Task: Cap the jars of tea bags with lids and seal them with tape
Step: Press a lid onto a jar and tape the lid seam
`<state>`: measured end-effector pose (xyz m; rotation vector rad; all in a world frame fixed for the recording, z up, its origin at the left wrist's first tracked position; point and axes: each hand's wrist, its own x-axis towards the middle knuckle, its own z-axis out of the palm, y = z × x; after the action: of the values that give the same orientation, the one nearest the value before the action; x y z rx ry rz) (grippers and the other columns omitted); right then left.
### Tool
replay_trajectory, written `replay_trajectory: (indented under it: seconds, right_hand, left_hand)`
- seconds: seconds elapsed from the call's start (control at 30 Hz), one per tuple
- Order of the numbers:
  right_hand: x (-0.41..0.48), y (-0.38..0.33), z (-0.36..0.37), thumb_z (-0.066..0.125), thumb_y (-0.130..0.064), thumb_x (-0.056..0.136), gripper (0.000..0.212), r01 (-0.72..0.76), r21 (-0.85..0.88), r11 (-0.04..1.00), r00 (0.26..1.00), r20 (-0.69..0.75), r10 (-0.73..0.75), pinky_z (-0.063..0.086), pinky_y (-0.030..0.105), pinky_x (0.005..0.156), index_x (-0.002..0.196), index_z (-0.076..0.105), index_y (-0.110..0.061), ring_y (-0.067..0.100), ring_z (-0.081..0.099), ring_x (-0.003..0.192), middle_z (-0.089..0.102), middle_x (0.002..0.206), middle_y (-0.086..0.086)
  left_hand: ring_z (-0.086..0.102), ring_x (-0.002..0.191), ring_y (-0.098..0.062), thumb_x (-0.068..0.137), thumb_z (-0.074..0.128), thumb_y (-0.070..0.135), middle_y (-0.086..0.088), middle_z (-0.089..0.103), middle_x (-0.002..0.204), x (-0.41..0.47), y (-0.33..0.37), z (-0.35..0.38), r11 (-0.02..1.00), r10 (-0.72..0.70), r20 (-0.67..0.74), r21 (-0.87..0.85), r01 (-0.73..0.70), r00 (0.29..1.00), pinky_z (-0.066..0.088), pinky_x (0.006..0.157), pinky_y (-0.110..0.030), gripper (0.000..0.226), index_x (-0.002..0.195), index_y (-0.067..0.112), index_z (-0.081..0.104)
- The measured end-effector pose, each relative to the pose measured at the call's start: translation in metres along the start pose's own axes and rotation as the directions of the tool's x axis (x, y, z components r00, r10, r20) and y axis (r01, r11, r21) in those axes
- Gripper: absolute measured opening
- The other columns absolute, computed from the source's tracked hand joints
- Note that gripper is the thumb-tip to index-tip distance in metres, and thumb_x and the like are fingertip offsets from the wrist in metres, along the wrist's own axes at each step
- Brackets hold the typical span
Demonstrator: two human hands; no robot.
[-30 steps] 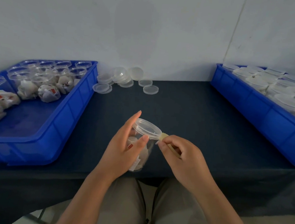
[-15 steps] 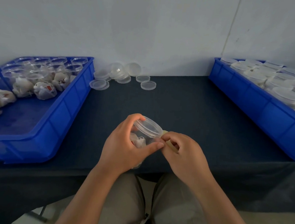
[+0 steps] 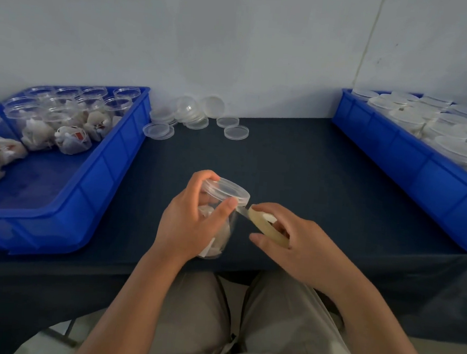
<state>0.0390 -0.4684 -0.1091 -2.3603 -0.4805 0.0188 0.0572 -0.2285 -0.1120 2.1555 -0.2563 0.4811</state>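
Taping a capped jar point(image 3: 217, 233) above the near edge of the table point(image 3: 298, 165).
Long axis near upright, lid point(image 3: 227, 191) end up and tipped slightly rightward, base toward the lap. Gripped by left hand point(image 3: 191, 224), fingers curled round wall and lid rim, thumb tip at the strip point(image 3: 243, 211) end. Tape roll point(image 3: 267, 227) pinched in right hand point(image 3: 292, 238), just right of the jar, strip stretched between.

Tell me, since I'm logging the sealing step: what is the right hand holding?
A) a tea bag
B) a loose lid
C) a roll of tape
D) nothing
C: the right hand grips a yellowish roll of tape, from which a clear strip runs to the capped jar held in the left hand.
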Motion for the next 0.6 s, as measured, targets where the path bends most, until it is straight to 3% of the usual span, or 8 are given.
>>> replay_trajectory:
  seconds: [0.17,0.43,0.53,0.6]
  right_hand:
    - [0.004,0.009,-0.004,0.043,-0.073,0.099,0.041,0.038,0.059,0.998,0.998,-0.051,-0.035,0.047,0.012,0.062,0.139,0.044,-0.061,0.0,0.065,0.083,0.066,0.095,-0.023]
    - [0.009,0.018,0.004,0.042,-0.068,0.103,0.036,-0.011,-0.052,0.999,0.99,-0.138,0.003,0.047,0.016,0.055,0.137,0.045,-0.057,0.002,0.065,0.083,0.064,0.097,-0.025]
    - [0.012,0.015,0.007,0.04,-0.071,0.1,0.039,-0.025,-0.056,0.998,0.989,-0.146,0.016,0.046,0.021,0.051,0.135,0.047,-0.056,0.006,0.064,0.075,0.065,0.089,-0.017]
    - [0.012,0.011,0.008,0.042,-0.073,0.099,0.041,-0.027,-0.023,0.999,0.988,-0.152,0.023,0.05,0.028,0.053,0.136,0.047,-0.057,0.011,0.063,0.07,0.065,0.082,-0.008]
  left_hand:
    - [0.069,0.107,0.004,0.087,0.059,0.073,0.033,0.065,0.12,0.008,-0.008,-0.006,0.988,-0.049,0.097,-0.14,0.062,0.994,0.061,0.084,-0.029,0.046,0.127,0.054,0.048]
    - [0.066,0.118,-0.001,0.093,0.067,0.058,0.023,0.067,0.126,0.018,-0.015,-0.013,0.933,-0.025,0.279,-0.338,0.122,0.96,0.054,0.086,-0.011,0.038,0.129,0.047,0.057]
    - [0.066,0.12,-0.005,0.094,0.063,0.064,0.021,0.066,0.128,0.019,-0.018,-0.015,0.919,-0.016,0.315,-0.37,0.138,0.949,0.055,0.089,-0.017,0.043,0.133,0.049,0.056]
    - [0.067,0.121,-0.018,0.094,0.06,0.072,0.008,0.067,0.131,0.018,-0.024,-0.012,0.896,-0.007,0.356,-0.413,0.164,0.934,0.058,0.092,-0.03,0.055,0.142,0.044,0.055]
